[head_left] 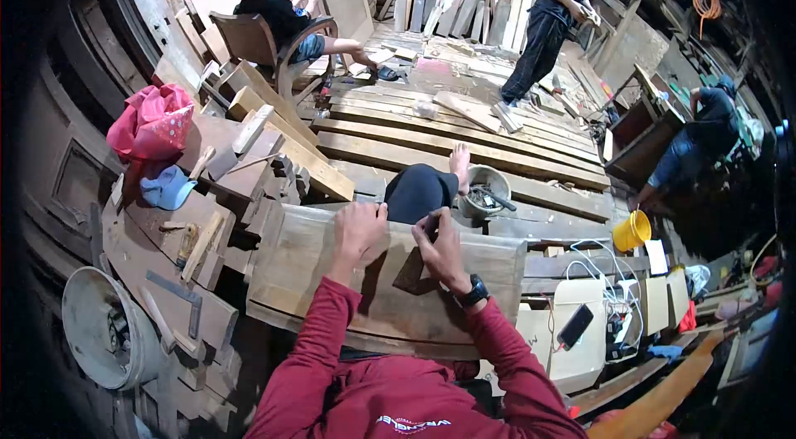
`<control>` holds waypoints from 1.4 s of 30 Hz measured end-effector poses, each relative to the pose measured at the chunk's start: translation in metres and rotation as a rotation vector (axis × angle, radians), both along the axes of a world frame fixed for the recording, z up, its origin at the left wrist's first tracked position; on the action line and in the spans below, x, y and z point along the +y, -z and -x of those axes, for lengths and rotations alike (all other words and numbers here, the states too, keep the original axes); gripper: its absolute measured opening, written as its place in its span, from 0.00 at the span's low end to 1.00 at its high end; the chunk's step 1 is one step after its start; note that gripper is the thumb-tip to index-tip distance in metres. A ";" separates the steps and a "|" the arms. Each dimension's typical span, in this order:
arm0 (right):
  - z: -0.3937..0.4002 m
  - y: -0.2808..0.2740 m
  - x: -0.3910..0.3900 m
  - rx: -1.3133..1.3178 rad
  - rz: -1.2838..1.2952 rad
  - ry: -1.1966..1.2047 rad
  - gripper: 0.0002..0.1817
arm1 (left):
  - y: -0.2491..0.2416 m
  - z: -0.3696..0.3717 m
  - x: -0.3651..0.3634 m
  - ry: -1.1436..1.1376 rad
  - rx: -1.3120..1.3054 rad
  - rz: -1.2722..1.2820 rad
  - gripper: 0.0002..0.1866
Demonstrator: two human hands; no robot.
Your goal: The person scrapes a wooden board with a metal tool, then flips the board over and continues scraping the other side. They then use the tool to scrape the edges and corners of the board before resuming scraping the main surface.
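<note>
Resting across your lap, the curved wooden panel (332, 273) lay with its long edge toward your knee (419, 190). Your left hand (359, 232) sat on the panel's upper edge, its fingers together and curled over that edge. Your right hand (439, 252) was on the panel face just beside it, with the fingers closed on a small dark block (410, 271) pressed flat to the wood. A black watch (475, 291) was on the right wrist.

Beyond your bare foot (458, 164) a grey bowl of tools (483, 190) stood on the floor planks (464, 145). A yellow bucket (632, 230) stood well apart to the right. Offcuts (249, 165) were piled to your left, near a pink bag (153, 126). A phone (575, 325) lay on a pale board to your right. One person sat in a chair (253, 41) ahead, and another person (551, 16) stood farther back.
</note>
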State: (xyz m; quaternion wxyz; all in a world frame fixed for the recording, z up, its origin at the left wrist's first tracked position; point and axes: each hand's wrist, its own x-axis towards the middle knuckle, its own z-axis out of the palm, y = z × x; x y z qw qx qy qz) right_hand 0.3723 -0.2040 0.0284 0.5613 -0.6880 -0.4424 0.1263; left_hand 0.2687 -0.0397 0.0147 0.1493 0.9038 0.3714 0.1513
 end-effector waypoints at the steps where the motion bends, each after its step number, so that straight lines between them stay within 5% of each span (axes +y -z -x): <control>1: 0.002 0.004 -0.004 -0.001 0.034 -0.057 0.20 | -0.001 0.000 0.000 0.003 0.001 0.013 0.25; 4: 0.009 0.003 -0.009 -0.127 0.216 -0.313 0.20 | -0.007 -0.002 -0.004 0.001 0.033 0.034 0.24; 6: 0.007 -0.001 -0.005 -0.052 0.078 -0.326 0.19 | -0.010 -0.001 -0.003 0.009 0.039 0.032 0.24; 9: 0.001 -0.008 -0.002 -0.018 -0.027 0.052 0.18 | -0.006 0.001 -0.001 0.006 0.010 0.040 0.25; 16: -0.024 -0.013 -0.008 -0.014 0.012 -0.090 0.18 | -0.007 -0.001 -0.002 -0.003 0.039 0.036 0.25; 20: -0.013 -0.015 -0.007 0.024 0.037 0.127 0.18 | -0.004 -0.001 -0.001 -0.020 0.042 0.038 0.24; 23: -0.007 0.000 -0.010 -0.079 0.060 -0.242 0.19 | 0.001 -0.004 -0.002 -0.028 0.038 -0.005 0.23; 27: -0.018 -0.010 -0.004 -0.073 0.001 -0.019 0.18 | -0.009 -0.002 -0.004 -0.039 0.020 0.033 0.23; 28: -0.016 -0.016 -0.005 0.142 0.013 0.074 0.17 | -0.009 -0.001 -0.002 -0.039 0.029 0.041 0.23; 30: -0.009 0.000 -0.005 -0.027 0.026 0.120 0.15 | -0.006 -0.002 -0.001 -0.030 0.044 0.061 0.23; 33: -0.009 -0.001 -0.010 -0.014 0.072 -0.188 0.15 | -0.004 -0.004 -0.005 -0.026 0.027 0.024 0.24; 36: -0.019 -0.011 -0.004 -0.066 -0.037 0.128 0.15 | -0.005 -0.003 0.000 -0.024 0.018 0.020 0.25; 38: -0.015 -0.015 -0.006 0.122 -0.012 0.247 0.15 | -0.005 0.001 0.000 -0.016 0.007 0.021 0.25; 42: -0.005 -0.008 -0.014 -0.144 0.210 -0.195 0.19 | -0.006 -0.002 -0.003 -0.018 0.013 -0.010 0.25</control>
